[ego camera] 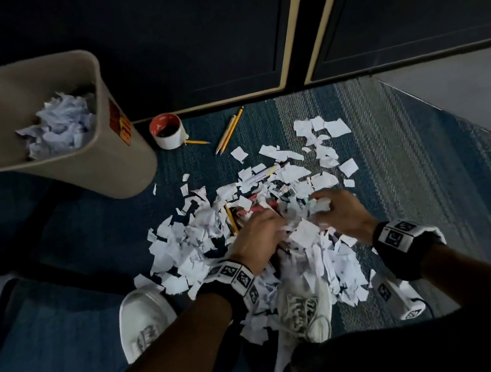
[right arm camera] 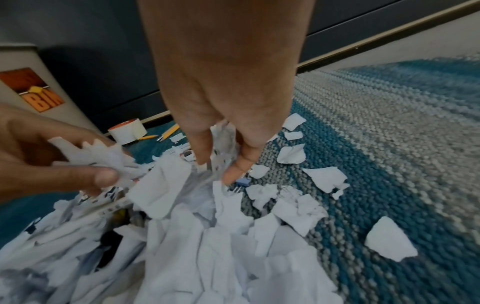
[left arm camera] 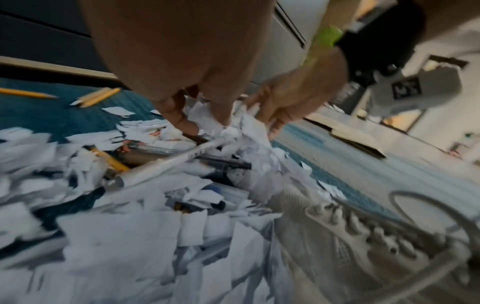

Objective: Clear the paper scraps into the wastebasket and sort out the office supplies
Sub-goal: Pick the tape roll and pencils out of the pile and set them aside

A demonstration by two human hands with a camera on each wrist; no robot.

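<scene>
A heap of white paper scraps (ego camera: 196,247) covers the blue carpet in front of me, with pens and pencils (left arm camera: 182,156) half buried in it. My left hand (ego camera: 260,231) is down in the middle of the heap, fingers curled round a bunch of scraps (right arm camera: 103,158). Just to its right, my right hand (ego camera: 333,207) grips a crumpled wad of scraps (right arm camera: 223,142) between thumb and fingers. The beige wastebasket (ego camera: 125,159) stands at the back left, partly filled with crumpled paper (ego camera: 63,124).
A roll of tape (ego camera: 167,130) and several yellow pencils (ego camera: 229,129) lie by the dark wall panels behind the heap. My white shoes (ego camera: 143,322) stand at the near edge of the scraps. A white marker pen (ego camera: 264,173) lies on the heap's far side.
</scene>
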